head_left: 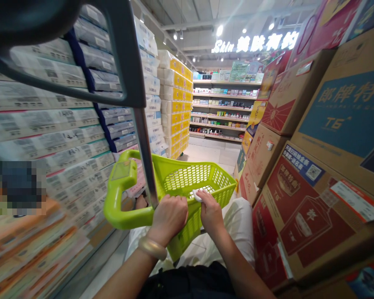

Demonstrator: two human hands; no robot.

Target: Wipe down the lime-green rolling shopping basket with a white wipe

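A lime-green plastic shopping basket (187, 222) with latticed walls stands in front of me, tilted in the view. My left hand (170, 216), with a gold bangle (152, 248) at the wrist, is closed over the basket's near rim beside a metal pole (145, 153). Against the same rim, farther right, my right hand (211, 212) presses a small white wipe (197, 195), held under its fingers. The basket's looped green handle (112, 211) juts out to the left. Through the lattice, I see nothing lying on the visible part of the basket floor.
A dark grey handle (132, 62) tops the pole at upper left. Stacked paper packs (65, 124) line the left side, with yellow-and-white packs (176, 108) beyond. Printed cartons (299, 207) rise close on the right. Cosmetics shelves (221, 104) stand behind the pale floor (202, 150).
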